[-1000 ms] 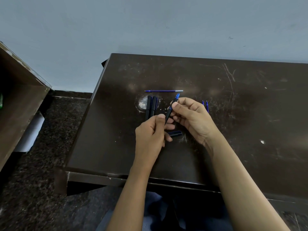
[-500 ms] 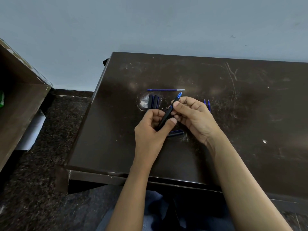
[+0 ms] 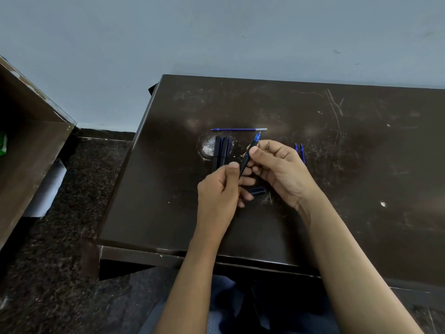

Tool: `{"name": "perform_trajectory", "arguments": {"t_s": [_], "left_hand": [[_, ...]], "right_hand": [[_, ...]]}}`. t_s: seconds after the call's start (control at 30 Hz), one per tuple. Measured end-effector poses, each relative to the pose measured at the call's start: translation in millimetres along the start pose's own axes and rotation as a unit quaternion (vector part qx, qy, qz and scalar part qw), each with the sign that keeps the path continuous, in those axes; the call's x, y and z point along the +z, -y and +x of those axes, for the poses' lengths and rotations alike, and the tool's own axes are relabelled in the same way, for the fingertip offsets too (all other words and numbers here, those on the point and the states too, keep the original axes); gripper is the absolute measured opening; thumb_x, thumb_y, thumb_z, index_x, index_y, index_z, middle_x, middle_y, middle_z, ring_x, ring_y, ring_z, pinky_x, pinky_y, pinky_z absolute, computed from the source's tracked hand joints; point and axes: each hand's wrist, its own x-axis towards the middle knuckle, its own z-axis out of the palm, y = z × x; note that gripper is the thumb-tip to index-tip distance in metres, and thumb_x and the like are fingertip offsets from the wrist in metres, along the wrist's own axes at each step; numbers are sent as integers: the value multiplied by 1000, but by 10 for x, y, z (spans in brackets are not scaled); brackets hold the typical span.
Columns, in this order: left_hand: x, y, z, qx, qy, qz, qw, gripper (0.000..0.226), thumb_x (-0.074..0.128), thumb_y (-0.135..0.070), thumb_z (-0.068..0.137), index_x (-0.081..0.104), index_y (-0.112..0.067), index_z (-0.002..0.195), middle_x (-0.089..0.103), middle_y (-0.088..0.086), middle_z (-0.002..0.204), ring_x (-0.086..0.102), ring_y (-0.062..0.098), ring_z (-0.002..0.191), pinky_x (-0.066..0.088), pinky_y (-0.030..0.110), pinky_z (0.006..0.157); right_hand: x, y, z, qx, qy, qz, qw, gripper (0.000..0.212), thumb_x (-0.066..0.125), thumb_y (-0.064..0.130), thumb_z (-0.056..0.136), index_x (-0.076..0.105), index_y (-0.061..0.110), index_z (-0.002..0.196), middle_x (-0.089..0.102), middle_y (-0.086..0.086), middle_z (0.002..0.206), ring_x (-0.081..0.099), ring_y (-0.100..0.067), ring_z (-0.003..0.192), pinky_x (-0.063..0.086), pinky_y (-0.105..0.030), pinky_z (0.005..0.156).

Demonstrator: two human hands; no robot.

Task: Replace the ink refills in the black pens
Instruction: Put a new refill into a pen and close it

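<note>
Over table centre, both hands meet on one black pen (image 3: 243, 165). Right hand (image 3: 277, 167) pinches the barrel near the grip with thumb and forefinger, other fingers curled under, wrist coming in from the lower right. Left hand (image 3: 219, 189) holds the pen's rear end, thumb up beside the barrel, fingers folded beneath. Pen is tilted, blue tip pointing up-right, off the surface.

Versus half a second back: left thumb lay across the barrel, now it sits on the barrel's left side and less of the lower barrel shows. Pen tilt and tip position about the same. Items on the table unchanged.

Pen cap (image 3: 257, 191) lies just below the hands. Two more pens (image 3: 221, 150) lie side by side left of the held one. Loose refill (image 3: 238, 129) lies crosswise beyond them. Two blue refills (image 3: 298, 150) are partly hidden behind the right hand.

Dark scratched table (image 3: 337, 201) stands against a pale blue wall (image 3: 216, 32). Speckled dark floor (image 3: 60, 237) and a brown wooden cabinet (image 3: 24, 153) are on the left.
</note>
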Motion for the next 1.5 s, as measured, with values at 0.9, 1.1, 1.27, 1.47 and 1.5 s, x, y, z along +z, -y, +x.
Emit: {"name": "perform_trajectory", "arguments": {"t_s": [0.9, 1.1, 1.27, 1.47, 1.5], "left_hand": [[-48, 37, 31, 82, -3, 125, 989, 16, 61, -24, 92, 72, -19, 102, 72, -12, 87, 65, -3, 83, 48, 8, 73], [-46, 0, 20, 58, -11, 98, 993, 17, 56, -24, 94, 72, -19, 98, 74, -11, 83, 64, -8, 80, 45, 5, 71], [-48, 18, 9, 65, -23, 120, 990, 13, 59, -27, 92, 71, -25, 97, 73, -13, 83, 66, -3, 82, 55, 17, 75], [-33, -1, 20, 79, -66, 149, 983, 13, 60, -22, 92, 70, -21, 100, 71, -12, 85, 65, -2, 79, 47, 6, 69], [-35, -7, 26, 77, -80, 146, 983, 13, 59, -21, 92, 70, -19, 101, 71, -12, 85, 64, -3, 79, 45, 4, 68]], "right_hand": [[-7, -5, -20, -8, -34, -33, 999, 18, 69, 23, 74, 74, 16, 91, 74, -4, 88, 63, -18, 87, 49, -28, 86], [-9, 3, -27, -15, -1, -2, 1000, 20, 60, 11, 88, 70, 15, 105, 75, -4, 100, 69, -10, 84, 51, -17, 73], [25, -54, -22, -57, -62, -21, 996, 18, 71, 14, 77, 73, 9, 94, 75, -8, 87, 70, -16, 86, 54, -28, 84], [0, -68, -27, -88, -95, -124, 984, 21, 76, 9, 76, 72, 12, 97, 74, -4, 85, 69, -9, 77, 54, -21, 77], [-46, -68, -32, -99, -86, -198, 971, 27, 80, 13, 73, 72, 19, 98, 73, 1, 88, 66, -7, 78, 52, -20, 78]]}}
